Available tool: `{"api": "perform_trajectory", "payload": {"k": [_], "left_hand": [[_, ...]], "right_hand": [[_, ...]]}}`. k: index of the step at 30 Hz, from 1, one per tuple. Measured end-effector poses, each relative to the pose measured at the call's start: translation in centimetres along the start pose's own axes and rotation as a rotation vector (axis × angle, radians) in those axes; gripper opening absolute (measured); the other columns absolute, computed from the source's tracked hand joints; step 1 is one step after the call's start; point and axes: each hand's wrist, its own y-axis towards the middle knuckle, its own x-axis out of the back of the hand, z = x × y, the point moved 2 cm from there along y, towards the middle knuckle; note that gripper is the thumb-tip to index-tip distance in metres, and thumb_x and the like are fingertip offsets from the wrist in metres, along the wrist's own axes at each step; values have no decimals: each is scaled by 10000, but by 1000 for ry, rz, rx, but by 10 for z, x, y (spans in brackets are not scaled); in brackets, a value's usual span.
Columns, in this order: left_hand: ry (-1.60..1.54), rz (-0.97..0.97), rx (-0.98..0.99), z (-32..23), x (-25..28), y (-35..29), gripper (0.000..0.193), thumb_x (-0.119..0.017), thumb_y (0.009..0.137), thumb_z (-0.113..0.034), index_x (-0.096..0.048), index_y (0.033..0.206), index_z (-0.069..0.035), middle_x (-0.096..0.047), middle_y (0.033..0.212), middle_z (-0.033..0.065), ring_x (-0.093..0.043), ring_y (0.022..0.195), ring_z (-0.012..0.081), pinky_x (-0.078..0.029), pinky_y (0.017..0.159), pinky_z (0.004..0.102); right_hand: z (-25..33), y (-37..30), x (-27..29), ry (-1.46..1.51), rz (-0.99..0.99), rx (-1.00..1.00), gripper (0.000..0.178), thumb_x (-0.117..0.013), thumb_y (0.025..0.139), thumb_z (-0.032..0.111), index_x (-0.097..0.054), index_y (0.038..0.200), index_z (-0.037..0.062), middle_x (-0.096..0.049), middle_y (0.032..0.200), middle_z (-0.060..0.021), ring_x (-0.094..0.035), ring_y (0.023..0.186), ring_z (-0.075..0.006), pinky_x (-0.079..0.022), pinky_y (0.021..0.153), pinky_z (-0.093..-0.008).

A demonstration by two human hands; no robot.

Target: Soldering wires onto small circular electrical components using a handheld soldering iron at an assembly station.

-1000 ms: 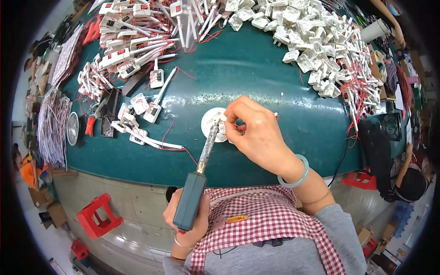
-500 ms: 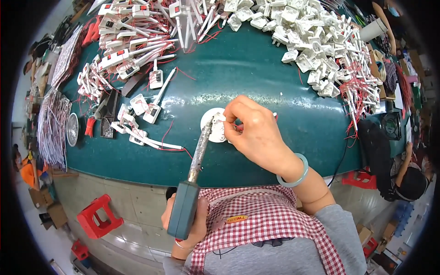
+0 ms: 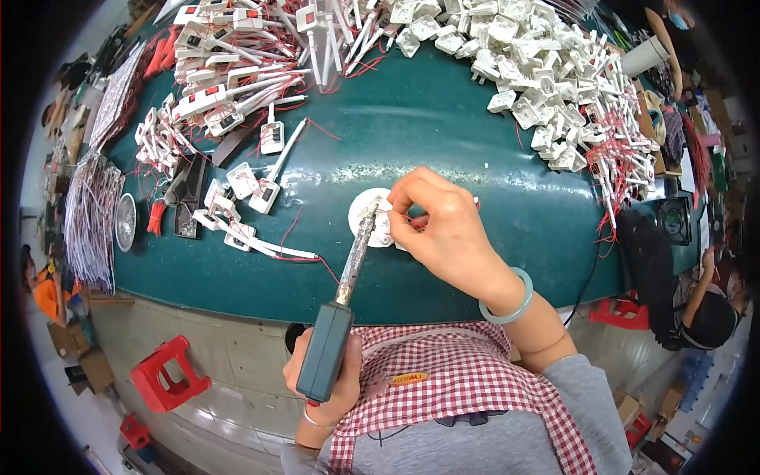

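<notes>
My left hand is wrapped around the dark green handle of a soldering iron. Its mottled metal barrel slants up and away, with the tip over a round white piece on the table. Beside the tip, my right hand pinches a thin red wire over the right side of that piece. My fingers cover much of it, so where the wire's end meets it is hidden.
White switch boxes with red wires pile up at the far left. Open white housings heap at the far right. Nearer left lie a few wired switches, a dark metal tray and a shallow bowl. A red stool stands on the floor.
The soldering iron has shifted right, its tip now closer to my right fingertips. My right hand has barely moved and keeps its pinch.
</notes>
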Motion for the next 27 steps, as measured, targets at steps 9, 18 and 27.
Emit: {"api": "perform_trajectory", "payload": {"k": [9,18,27], "left_hand": [[18,12,-5,-25,2,18,193,-773,803,-64,-681,941,35,-670,876,124,-655,632,236,-492,544,316],[-11,65,67,-3,3,-3,184,-766,804,-60,-680,939,30,-658,872,129,-635,614,244,-485,537,328],[3,67,34,-17,2,10,185,-767,796,-52,-681,939,28,-655,862,125,-636,617,242,-480,531,328]], "right_hand": [[-2,-2,-2,7,-10,14,79,-672,769,-23,-595,787,-18,-619,815,-128,-652,660,-273,-522,589,-372],[-1,-3,-2,21,-25,7,80,-667,779,-30,-587,779,-21,-621,818,-130,-645,643,-261,-519,578,-368],[-1,-3,-3,-1,-28,22,87,-667,773,-36,-583,779,-16,-614,811,-129,-641,642,-267,-519,576,-369]]}}
